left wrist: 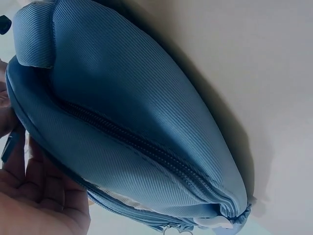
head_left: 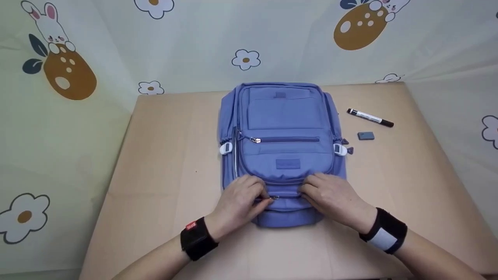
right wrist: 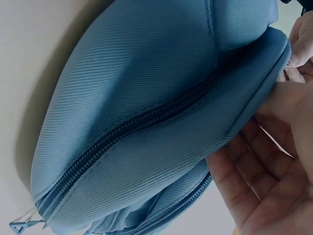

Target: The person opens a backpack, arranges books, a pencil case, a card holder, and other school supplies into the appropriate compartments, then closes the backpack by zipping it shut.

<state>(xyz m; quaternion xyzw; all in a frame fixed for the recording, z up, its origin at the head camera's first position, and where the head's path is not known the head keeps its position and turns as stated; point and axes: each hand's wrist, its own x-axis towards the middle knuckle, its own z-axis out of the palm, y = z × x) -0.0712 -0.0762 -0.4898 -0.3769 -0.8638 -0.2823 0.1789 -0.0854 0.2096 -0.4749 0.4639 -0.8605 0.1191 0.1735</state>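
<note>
A blue backpack lies front side up on the table, its lower end toward me. At the lower front, my left hand pinches a small zipper pull between thumb and finger. On the other side of it, my right hand grips the fabric beside the same zipper line. In the right wrist view, the fingers of that hand lie behind a fold of the backpack's fabric. A zipper pull hangs close to the left fingers in the left wrist view. The fingertips are partly hidden.
A black-and-white marker and a small blue-grey block lie right of the backpack. White buckles sit on the bag's sides. Patterned cloth hangs behind the table and along both sides.
</note>
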